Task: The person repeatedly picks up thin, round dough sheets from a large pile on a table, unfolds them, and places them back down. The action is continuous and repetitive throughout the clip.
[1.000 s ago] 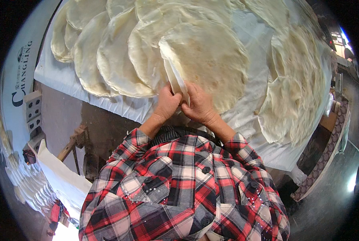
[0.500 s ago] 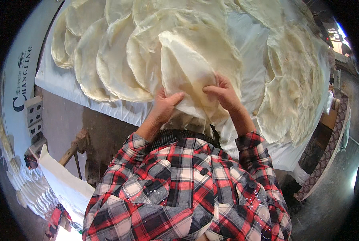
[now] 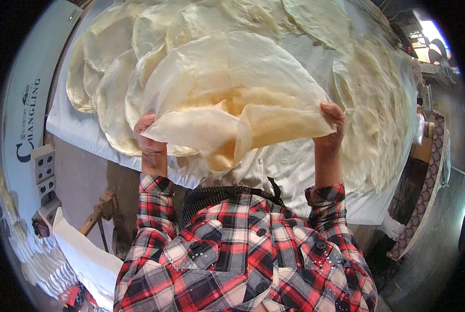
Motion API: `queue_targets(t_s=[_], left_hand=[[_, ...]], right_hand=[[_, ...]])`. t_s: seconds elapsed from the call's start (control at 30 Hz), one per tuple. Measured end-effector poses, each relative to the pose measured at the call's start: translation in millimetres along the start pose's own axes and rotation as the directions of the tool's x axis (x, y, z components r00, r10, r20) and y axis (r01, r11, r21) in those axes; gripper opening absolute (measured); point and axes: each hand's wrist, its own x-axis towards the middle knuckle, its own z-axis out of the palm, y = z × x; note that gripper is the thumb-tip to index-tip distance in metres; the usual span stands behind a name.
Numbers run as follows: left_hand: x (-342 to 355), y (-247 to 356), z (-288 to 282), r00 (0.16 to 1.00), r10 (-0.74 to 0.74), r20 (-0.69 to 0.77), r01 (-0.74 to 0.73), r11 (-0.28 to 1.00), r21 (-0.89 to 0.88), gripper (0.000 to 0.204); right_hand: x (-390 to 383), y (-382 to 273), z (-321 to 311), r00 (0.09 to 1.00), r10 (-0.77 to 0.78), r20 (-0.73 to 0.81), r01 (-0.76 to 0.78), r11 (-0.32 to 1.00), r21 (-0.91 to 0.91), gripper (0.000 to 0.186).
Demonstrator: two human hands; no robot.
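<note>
A thin, pale cream sheet (image 3: 274,73), rounded and slightly see-through, is stretched wide between my hands. My left hand (image 3: 150,138) pinches its left edge, and the fingers behind are partly hidden. At the opposite edge, my right hand (image 3: 334,122) grips the sheet with the thumb on top. The near edge is folded up and over, with a crumpled pocket drooping at the middle. Beneath and beyond it lie overlapping round sheets (image 3: 115,96) of the same kind, spread on a white cloth (image 3: 373,205).
More wrinkled sheets (image 3: 383,109) are heaped at the right of the cloth. A long pale panel (image 3: 27,109) with printing runs along the left, beside hollow blocks (image 3: 44,161). A wooden stand (image 3: 98,213) is at the lower left, and a patterned board (image 3: 422,197) stands at the right.
My hands have moved apart, left hand to the left and right hand to the right. The sheet, bunched and folded between them before, is now spread wide and lifted.
</note>
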Motion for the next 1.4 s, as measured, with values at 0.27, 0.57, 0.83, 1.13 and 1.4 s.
queue_targets(t_s=[0.27, 0.57, 0.83, 1.13, 1.4], left_hand=[[16, -4, 12, 0.915, 0.359, 0.185, -0.403, 0.839, 0.365, 0.022], [53, 19, -69, 0.969, 0.111, 0.22, -0.162, 0.96, 0.229, 0.02], [37, 57, -70, 0.892, 0.41, 0.193, -0.405, 0.528, 0.747, 0.018], [47, 68, -26, 0.997, 0.044, 0.058, -0.066, 0.877, 0.476, 0.027], [27, 21, 149, 0.995, -0.096, 0.0, 0.085, 0.88, 0.468, 0.059]], right_hand=[[-71, -52, -112, 0.924, -0.378, 0.062, 0.382, 0.918, -0.107, 0.028], [-146, -135, -119, 0.801, -0.595, 0.059, 0.549, 0.692, -0.469, 0.024], [-166, -278, -69, 0.759, -0.59, -0.276, 0.279, 0.677, -0.682, 0.035], [-67, -239, -65, 0.827, -0.346, 0.444, 0.061, -0.728, -0.683, 0.029], [-40, -85, -172, 0.755, -0.467, 0.46, -0.112, -0.783, -0.612, 0.044]])
